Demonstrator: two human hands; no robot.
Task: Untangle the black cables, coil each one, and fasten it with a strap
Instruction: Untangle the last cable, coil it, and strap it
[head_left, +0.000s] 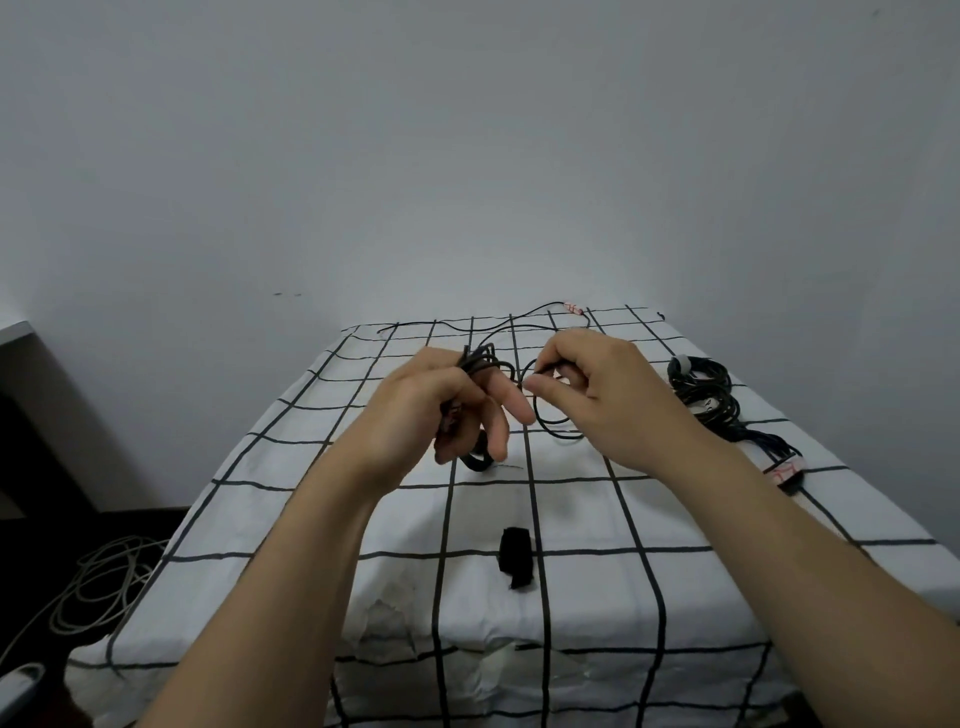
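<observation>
I see a white fabric cloth over the table, patterned with a wide grid of thin black lines. The thin black cable looped above it is plain black throughout, as is the short black fabric strap. The coiled black cable bundle on my right carries a pale grey band. The small tags are white with red marks. The wall is flat pale grey; the loose cable coil on the dark floor is off-white.

Over the checked bench, the left hand grips a coiled black cable; the right hand pinches its loose loop. A black strap lies nearer.
</observation>
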